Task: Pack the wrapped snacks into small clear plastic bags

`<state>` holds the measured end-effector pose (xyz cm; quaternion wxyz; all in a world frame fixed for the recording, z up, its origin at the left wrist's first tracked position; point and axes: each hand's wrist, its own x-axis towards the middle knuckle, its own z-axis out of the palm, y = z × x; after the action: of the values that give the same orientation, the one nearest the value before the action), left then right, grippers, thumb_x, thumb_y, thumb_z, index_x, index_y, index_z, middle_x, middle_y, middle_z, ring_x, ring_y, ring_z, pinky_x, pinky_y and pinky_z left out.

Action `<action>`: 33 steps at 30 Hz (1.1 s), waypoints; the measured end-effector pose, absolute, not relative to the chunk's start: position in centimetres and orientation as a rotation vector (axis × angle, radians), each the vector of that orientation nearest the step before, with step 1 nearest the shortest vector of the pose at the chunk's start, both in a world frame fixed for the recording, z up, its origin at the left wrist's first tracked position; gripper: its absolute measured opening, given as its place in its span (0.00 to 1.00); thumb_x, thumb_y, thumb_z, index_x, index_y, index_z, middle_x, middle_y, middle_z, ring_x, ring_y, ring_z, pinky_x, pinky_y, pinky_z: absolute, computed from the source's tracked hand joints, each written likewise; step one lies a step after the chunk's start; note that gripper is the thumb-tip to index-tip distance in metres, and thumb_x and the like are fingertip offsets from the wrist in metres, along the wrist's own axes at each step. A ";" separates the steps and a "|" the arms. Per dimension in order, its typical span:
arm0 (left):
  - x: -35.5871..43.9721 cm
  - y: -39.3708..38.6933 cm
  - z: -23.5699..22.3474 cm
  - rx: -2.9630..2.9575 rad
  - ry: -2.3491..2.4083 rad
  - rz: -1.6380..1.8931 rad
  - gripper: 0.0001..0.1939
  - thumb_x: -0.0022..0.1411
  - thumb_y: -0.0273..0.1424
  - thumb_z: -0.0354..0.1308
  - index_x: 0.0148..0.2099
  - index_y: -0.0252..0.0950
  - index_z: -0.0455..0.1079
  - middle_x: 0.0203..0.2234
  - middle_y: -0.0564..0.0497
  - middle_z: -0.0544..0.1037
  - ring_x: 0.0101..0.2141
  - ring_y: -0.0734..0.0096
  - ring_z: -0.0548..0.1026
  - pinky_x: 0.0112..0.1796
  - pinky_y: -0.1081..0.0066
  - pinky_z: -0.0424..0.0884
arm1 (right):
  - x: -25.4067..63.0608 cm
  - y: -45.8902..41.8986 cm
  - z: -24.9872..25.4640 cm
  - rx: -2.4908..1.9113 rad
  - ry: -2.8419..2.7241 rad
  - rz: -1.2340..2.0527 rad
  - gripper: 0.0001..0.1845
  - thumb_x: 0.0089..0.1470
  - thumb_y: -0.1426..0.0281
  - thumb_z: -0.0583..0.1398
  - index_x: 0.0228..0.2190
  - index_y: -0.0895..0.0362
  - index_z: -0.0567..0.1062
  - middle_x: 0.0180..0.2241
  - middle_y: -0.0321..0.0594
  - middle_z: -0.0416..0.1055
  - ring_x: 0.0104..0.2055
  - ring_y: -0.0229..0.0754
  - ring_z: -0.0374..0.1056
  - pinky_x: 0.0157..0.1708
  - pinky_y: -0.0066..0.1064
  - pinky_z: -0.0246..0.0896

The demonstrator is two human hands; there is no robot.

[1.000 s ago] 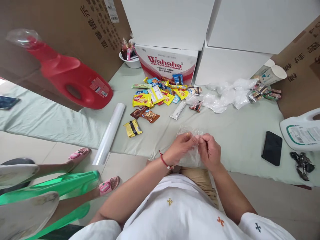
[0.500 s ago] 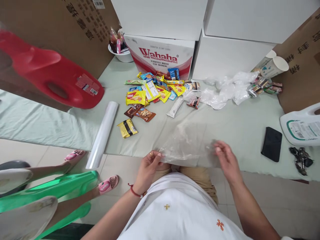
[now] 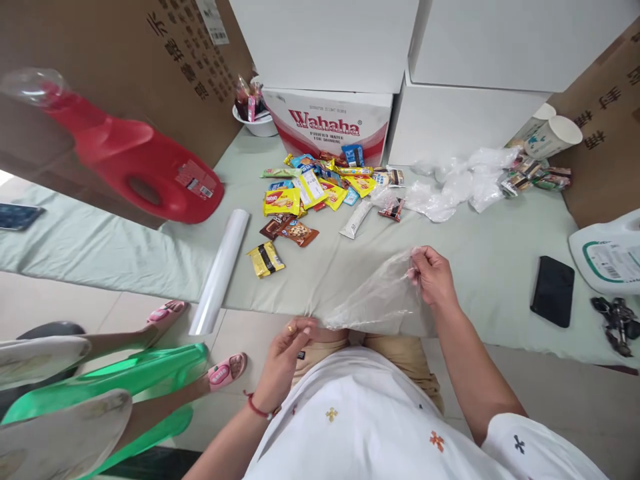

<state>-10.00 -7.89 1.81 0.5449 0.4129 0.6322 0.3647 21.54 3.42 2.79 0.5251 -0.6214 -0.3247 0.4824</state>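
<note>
Plastic bag (image 3: 377, 303) slants between left grip (image 3: 285, 357) and right grip (image 3: 436, 279), both pinching it.

Top: white shirt (image 3: 370, 437), loose, lightly creased across the front. Small four-armed flower motifs: yellow-gold one (image 3: 331, 415) toward the left of the chest, orange-red one (image 3: 437, 441) toward the right. Right sleeve (image 3: 503, 433) short, same white, carries a dark blue-grey motif (image 3: 520, 444) of similar shape. Bottoms: tan trousers (image 3: 407, 363), wrinkled on the right leg; small black tag (image 3: 301, 355) with pale marking on the left leg, too small to read. Left hand (image 3: 286, 363): gold-coloured ring (image 3: 291, 328). Left wrist: thin red bracelet (image 3: 256, 407), pale bead.
</note>
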 end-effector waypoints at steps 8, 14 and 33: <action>-3.5 -3.7 4.1 1.615 1.527 1.028 0.28 0.58 0.44 0.68 0.57 0.38 0.66 0.52 0.42 0.72 0.52 0.57 0.73 0.52 0.56 0.73 | 19.2 1.0 5.9 -1.409 -0.943 1.190 0.21 0.53 0.49 0.67 0.31 0.54 0.72 0.20 0.28 0.62 0.16 0.32 0.57 0.13 0.24 0.46; 1.9 2.2 3.0 1.257 1.250 0.984 0.21 0.60 0.51 0.63 0.37 0.38 0.69 0.24 0.56 0.68 0.26 0.73 0.67 0.28 0.72 0.64 | 20.6 0.6 7.0 -1.556 -1.191 1.022 0.21 0.57 0.48 0.63 0.32 0.55 0.75 0.21 0.31 0.66 0.20 0.34 0.57 0.20 0.27 0.51; -6.7 0.7 1.1 1.383 2.068 1.347 0.08 0.61 0.38 0.60 0.39 0.40 0.67 0.35 0.49 0.74 0.39 0.62 0.73 0.43 0.63 0.69 | 24.0 0.8 -1.2 -1.858 -1.254 0.856 0.23 0.59 0.48 0.58 0.30 0.55 0.77 0.19 0.31 0.63 0.22 0.37 0.58 0.24 0.28 0.53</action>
<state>-6.72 0.74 1.09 0.1556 0.4830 0.7221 0.4702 23.98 0.82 -1.23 0.3623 -0.7217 -0.4871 0.3326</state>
